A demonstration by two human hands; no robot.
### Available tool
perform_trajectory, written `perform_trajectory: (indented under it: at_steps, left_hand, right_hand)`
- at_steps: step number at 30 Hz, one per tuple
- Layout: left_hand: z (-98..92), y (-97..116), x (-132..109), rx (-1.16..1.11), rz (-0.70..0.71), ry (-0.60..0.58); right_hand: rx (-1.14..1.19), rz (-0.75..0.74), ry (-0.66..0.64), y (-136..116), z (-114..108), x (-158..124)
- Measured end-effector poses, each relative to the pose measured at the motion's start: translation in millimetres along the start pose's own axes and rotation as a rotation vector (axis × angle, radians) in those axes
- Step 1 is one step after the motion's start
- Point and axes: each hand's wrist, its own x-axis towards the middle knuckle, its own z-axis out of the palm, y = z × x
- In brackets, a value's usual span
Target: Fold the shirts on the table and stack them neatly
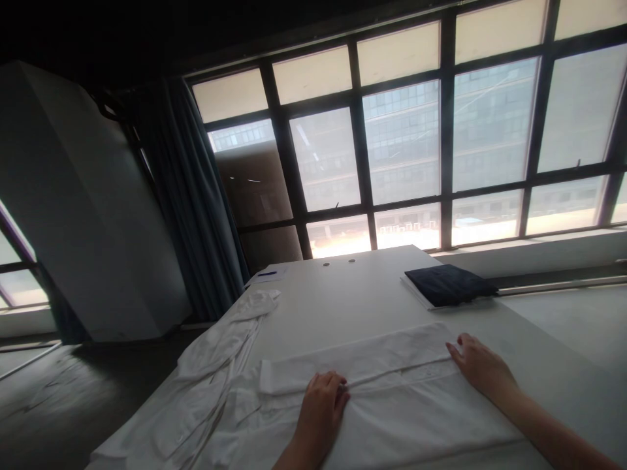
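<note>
A white garment (392, 405) lies spread on the white table (353, 294) in front of me, with a folded band across its far edge. My left hand (321, 401) rests palm down on the cloth near the middle of that band, fingers together and flat. Resting on the right end of the band, my right hand (477, 365) has its fingers stretched out and lying flat. Neither hand grips anything.
More white cloth (215, 365) lies crumpled along the table's left edge. A dark folded garment (448, 284) sits on a flat white board at the far right. A small paper with a pen (267, 274) lies at the far left corner. Large windows (406, 143) and a curtain (196, 196) stand beyond.
</note>
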Motion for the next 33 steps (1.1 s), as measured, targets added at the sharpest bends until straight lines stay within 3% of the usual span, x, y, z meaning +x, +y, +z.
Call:
perform_trajectory:
  at_steps: [5,8,16,21,28,33]
  left_hand:
    - [2.0,-1.6,-0.3,0.012,0.014,0.011]
    - [1.9,-1.0,-0.3,0.025,0.015,0.016]
    - [1.2,-3.5,-0.5,0.033,-0.005,0.002]
    - [0.3,-3.8,-1.1,0.057,-0.028,-0.026]
    - [1.1,-3.8,-1.3,0.067,-0.026,-0.012]
    - [0.2,-3.1,0.2,0.077,0.0,-0.023]
  right_hand:
    - [-0.122,-0.012,0.044,-8.3,1.1,-1.5]
    - [-0.109,-0.05,0.02,-9.9,-0.7,-0.6]
    - [0.019,0.016,0.019,-15.3,-9.6,2.5]
    - [-0.027,0.053,-0.079,-14.4,-12.8,-0.2]
    - [-0.091,-0.004,-0.05,-16.8,-19.9,-1.4]
    - [-0.143,0.049,-0.051,-12.0,-27.7,-1.5]
